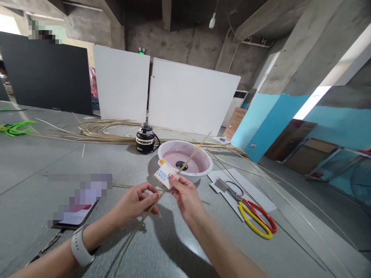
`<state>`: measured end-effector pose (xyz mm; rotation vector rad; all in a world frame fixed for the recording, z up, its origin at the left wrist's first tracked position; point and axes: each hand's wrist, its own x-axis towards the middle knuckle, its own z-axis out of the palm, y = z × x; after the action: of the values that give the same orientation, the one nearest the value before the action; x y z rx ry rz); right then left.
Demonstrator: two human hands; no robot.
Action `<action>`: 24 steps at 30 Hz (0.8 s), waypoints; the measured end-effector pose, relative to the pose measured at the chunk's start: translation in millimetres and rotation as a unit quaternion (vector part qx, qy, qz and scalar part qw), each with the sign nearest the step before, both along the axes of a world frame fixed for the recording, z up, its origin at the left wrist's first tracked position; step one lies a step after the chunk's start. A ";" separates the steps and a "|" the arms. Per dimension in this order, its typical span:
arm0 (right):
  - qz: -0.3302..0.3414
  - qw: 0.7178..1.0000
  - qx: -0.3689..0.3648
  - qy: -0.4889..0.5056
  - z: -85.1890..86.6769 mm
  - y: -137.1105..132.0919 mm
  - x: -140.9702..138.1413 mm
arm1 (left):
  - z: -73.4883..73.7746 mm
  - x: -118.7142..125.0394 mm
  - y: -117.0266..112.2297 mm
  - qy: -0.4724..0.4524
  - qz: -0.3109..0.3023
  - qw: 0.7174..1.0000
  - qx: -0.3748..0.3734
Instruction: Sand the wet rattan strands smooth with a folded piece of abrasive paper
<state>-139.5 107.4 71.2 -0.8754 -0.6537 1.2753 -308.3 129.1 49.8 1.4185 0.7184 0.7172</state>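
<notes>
My left hand (145, 199), with a pale watch strap at its wrist, pinches a long thin cane strip (135, 231) between thumb and fingers. The strip runs from the lower middle up past my right hand and over the basin. In my right hand (185, 193), closed between thumb and fingers, is a small white piece of paper with blue lettering (163, 174), pressed against the same strip. Whether the paper wraps fully round the strip is hidden. Just beyond my hands stands a white basin (210, 164) of pinkish water with a dark round thing in it.
Red and yellow handled scissors (255, 220) lie on white sheets (261, 193) at right. A phone (78, 210) sits at left. A black bottle (145, 139) stands before a large coil of cane (101, 129). Green strips (17, 128) lie far left; white panels (191, 94) stand behind.
</notes>
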 end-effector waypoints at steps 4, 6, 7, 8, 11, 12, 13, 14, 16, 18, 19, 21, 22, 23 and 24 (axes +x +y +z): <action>-0.079 0.997 -0.003 0.006 11.8 10.3 23.6 | -3.4 -4.7 -2.2 0.046 -0.046 0.998 0.002; -0.096 0.995 -0.014 0.008 14.8 11.2 29.1 | -6.6 -4.9 -1.5 0.046 -0.045 0.998 0.017; -0.097 0.995 -0.020 0.008 14.4 9.8 28.4 | -8.0 -4.3 -0.9 0.047 -0.041 0.998 0.026; -0.091 0.996 -0.023 0.005 12.7 7.2 25.3 | -9.2 -3.4 -0.3 0.047 -0.037 0.998 0.036; -0.027 0.999 -0.024 -0.024 0.8 -6.1 5.7 | -11.4 0.2 0.3 0.057 -0.012 0.996 0.064; -0.003 0.999 -0.023 -0.036 -4.4 -11.0 -1.9 | -11.9 1.3 -0.1 0.060 -0.003 0.996 0.069; 0.018 0.998 -0.023 -0.047 -9.4 -15.1 -8.6 | -12.5 2.1 -0.7 0.063 0.003 0.995 0.073; 0.031 0.998 -0.023 -0.053 -13.8 -18.1 -13.7 | -13.0 2.6 -1.6 0.065 0.005 0.995 0.074; 0.032 0.998 -0.024 -0.052 -19.2 -19.0 -16.9 | -13.2 1.9 -3.3 0.069 -0.008 0.995 0.069; 0.010 0.999 -0.028 -0.039 -18.9 -13.9 -8.4 | -11.6 -2.1 -4.3 0.073 -0.034 0.995 0.059; -0.005 0.999 -0.032 -0.031 -16.8 -10.0 0.3 | -9.9 -5.9 -4.5 0.078 -0.047 0.994 0.053; -0.047 0.998 -0.039 -0.018 -9.7 -2.4 25.4 | -5.7 -17.4 -5.1 0.095 -0.065 0.992 0.042; -0.070 0.997 -0.040 -0.014 -5.6 0.3 40.9 | -3.8 -25.1 -5.9 0.105 -0.071 0.991 0.035; -0.094 0.995 -0.041 -0.011 -1.7 1.9 57.2 | -2.7 -33.6 -7.4 0.114 -0.076 0.990 0.026; -0.119 0.992 -0.040 -0.008 1.8 2.3 73.8 | -2.6 -42.7 -9.7 0.122 -0.079 0.989 0.015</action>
<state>-65.7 109.7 73.0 -1.0001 -0.4973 1.0862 -351.0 119.4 47.3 1.5885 0.7757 0.4358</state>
